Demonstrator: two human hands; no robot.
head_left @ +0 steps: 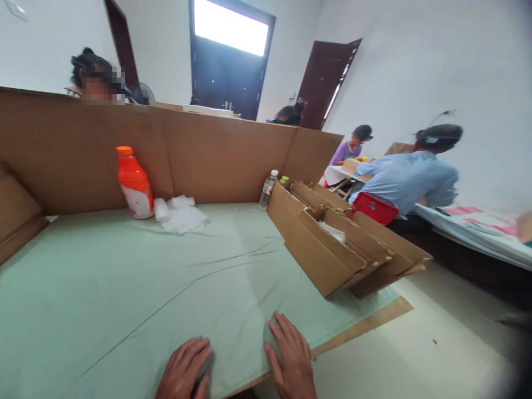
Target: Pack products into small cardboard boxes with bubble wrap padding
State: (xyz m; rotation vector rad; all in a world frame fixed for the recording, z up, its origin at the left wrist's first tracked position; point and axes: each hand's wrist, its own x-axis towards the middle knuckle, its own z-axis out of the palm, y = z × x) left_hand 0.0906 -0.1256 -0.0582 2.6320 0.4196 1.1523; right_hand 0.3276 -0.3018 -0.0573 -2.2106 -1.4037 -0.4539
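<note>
"Where are the hands?"
"Both seem to rest on the green tablecloth point(124, 260), near the edge of the table point(399, 307). The left hand point(187, 366) has its fingers curved and drawn together, thumb a little apart. The right hand point(291, 354) stretches longer, fingers nearly side by side, thumb spread away."
"Holding anything?"
"Nothing that I can see, though both palms are hidden. The tablecloth lies spread beneath them, a long crease point(166, 305) running across it."
"How should they rest there?"
"Lightly, I'd say: even pressure through the fingertips, wrists loose, so the fabric doesn't bunch."
"Anything nearby to mind?"
"The cardboard bins point(320, 255) stand beyond the right hand, apart from it. The orange bottle point(135, 183) and crumpled plastic bags point(183, 216) sit farther back, by the cardboard partition point(208, 160)."
</note>
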